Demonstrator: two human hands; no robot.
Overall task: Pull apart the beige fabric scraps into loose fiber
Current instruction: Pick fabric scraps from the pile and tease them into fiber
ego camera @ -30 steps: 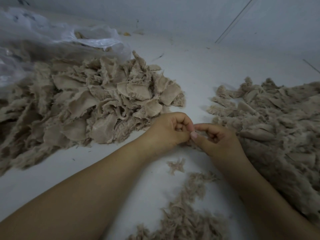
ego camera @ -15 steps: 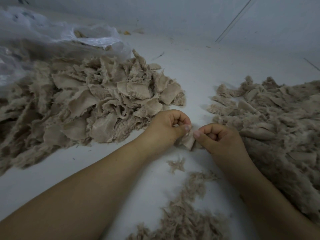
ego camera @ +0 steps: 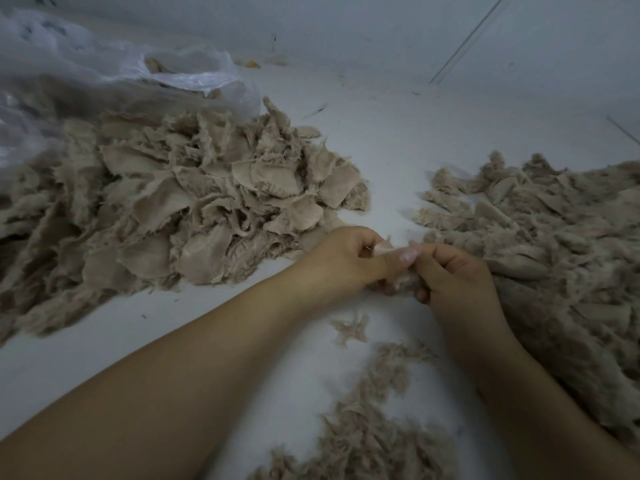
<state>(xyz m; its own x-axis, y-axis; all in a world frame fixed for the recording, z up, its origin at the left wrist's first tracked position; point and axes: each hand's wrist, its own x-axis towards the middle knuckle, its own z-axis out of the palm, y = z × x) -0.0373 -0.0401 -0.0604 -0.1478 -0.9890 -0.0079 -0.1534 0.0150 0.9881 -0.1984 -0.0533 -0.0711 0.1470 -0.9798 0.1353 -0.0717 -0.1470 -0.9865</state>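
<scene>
Where the white table [ego camera: 388,133] runs bare, a lane opens between two beige heaps, leading away beyond the fingers. Item, far left: clear plastic bag [ego camera: 114,67], slumped against the heap of fabric scraps [ego camera: 194,209], whose near edge lies just left of the left hand [ego camera: 341,261]. Item, centre: one small scrap [ego camera: 384,250], pinched between left thumb and curled fingers, its other end gripped by the curled fingers of the right hand [ego camera: 453,275]; both hands touch over it. Item, below the fingers: loose fiber [ego camera: 374,420], scattered in tufts between the forearms. Item, right: second heap [ego camera: 554,244], frayed, touching the right hand's outer side. Backdrop: pale wall [ego camera: 381,26], dim light.
</scene>
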